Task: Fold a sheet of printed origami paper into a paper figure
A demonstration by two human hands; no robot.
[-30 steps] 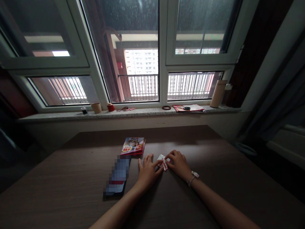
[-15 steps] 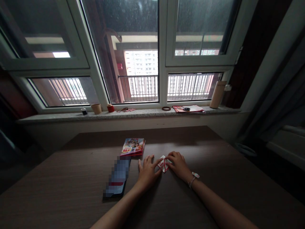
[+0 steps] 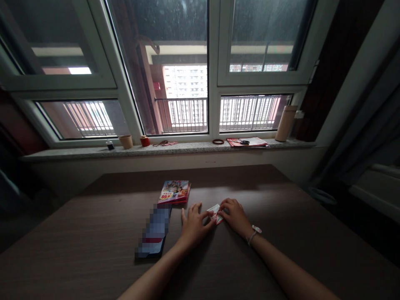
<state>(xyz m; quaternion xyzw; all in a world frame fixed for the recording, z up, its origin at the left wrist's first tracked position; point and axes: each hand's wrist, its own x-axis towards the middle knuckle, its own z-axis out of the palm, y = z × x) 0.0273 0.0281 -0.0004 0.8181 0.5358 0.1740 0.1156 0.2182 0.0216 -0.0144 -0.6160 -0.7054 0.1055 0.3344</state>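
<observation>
Now, from the left of the desk (image 3: 78, 233), a dark phone (image 3: 156, 227), its screen blurred out, is seen just below a stack of colourful leaflets (image 3: 174, 192). Next, the left edge of a small, folded white-and-red paper (image 3: 214, 208) is touched by the left hand (image 3: 194, 225), outer fingers spread; its right edge is met by the right hand (image 3: 233, 214), fingers curled, wrist circled by a bracelet (image 3: 256, 229). Whether the paper is pinched or merely pressed by either hand cannot be told.

the top leaflet (image 3: 175, 191) shows "89.9"; red print on the folded paper (image 3: 213, 209) is too small to read.
</observation>
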